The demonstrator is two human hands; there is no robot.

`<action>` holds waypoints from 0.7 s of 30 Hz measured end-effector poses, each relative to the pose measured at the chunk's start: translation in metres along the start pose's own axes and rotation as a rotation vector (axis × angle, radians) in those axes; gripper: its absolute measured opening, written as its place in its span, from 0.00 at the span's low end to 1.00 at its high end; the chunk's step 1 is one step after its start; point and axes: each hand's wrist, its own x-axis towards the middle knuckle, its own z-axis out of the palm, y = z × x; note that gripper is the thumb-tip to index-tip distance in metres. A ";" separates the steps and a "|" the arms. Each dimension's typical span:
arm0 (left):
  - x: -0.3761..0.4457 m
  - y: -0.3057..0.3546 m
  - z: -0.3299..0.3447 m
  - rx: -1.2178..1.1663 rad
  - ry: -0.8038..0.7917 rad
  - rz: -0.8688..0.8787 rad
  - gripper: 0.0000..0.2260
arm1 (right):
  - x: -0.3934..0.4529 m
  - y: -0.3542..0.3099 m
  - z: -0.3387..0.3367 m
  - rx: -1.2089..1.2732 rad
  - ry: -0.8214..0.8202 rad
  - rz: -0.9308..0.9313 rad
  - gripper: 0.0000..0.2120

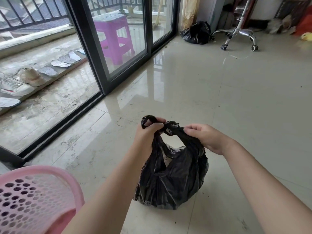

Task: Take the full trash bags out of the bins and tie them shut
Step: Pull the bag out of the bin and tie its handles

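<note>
A full black trash bag (pixel 172 179) sits on the tiled floor in front of me. Its two handle ends are drawn up and crossed above it. My left hand (pixel 148 134) is closed on the left handle, whose loop sticks out above my fingers. On the right, my right hand (pixel 204 137) pinches the other handle beside the twist. A gap below the twist shows some of the trash inside. The pink perforated bin (pixel 33 196) stands at the lower left, with no bag visible in it.
Another black trash bag (pixel 196 32) lies by the curtain at the far wall, beside an office chair base (pixel 239 33). Sliding glass doors (pixel 118 48) run along the left, with a purple stool (pixel 114 36) and shoes (pixel 25 80) on the balcony beyond.
</note>
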 end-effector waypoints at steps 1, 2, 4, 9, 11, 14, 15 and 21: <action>-0.001 0.001 -0.002 -0.066 -0.043 -0.023 0.14 | -0.001 0.001 -0.002 0.017 0.031 0.017 0.08; -0.002 0.001 -0.003 -0.108 -0.077 -0.037 0.15 | -0.001 0.001 -0.003 0.031 0.083 0.038 0.09; -0.003 0.001 -0.005 -0.148 -0.120 -0.055 0.17 | 0.000 0.000 -0.003 0.091 0.199 0.071 0.11; -0.005 0.000 -0.006 -0.143 -0.206 -0.083 0.24 | 0.004 -0.002 -0.001 0.332 0.177 0.120 0.15; -0.005 -0.001 -0.006 -0.090 -0.221 -0.092 0.25 | 0.006 -0.004 0.001 0.355 0.071 0.154 0.13; -0.003 -0.003 -0.007 -0.045 -0.239 -0.092 0.27 | 0.006 -0.008 0.004 0.312 -0.061 0.143 0.10; -0.003 -0.003 -0.007 -0.046 -0.244 -0.084 0.27 | 0.007 -0.009 0.003 0.338 -0.066 0.120 0.11; 0.007 0.003 -0.012 0.060 -0.182 -0.068 0.21 | 0.020 0.004 0.000 -0.576 0.406 0.190 0.15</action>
